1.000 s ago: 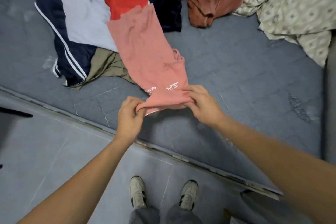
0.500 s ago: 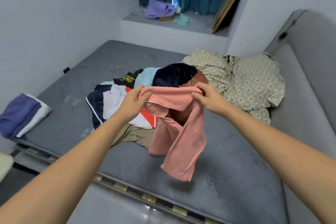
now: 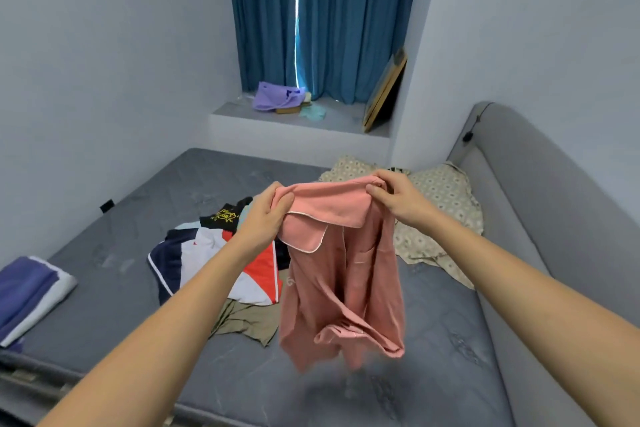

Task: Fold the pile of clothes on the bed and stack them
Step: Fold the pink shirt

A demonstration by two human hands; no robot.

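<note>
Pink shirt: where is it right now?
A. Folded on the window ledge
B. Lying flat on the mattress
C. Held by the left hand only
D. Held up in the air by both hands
D: the left hand and right hand each grip the top edge of the pink shirt, which hangs above the mattress.

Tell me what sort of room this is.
Most likely a bedroom. A bare grey mattress fills most of the floor, a padded headboard runs along its right side, blue curtains cover a window alcove, and both hands hold up a pink shirt over a pile of clothes.
</note>
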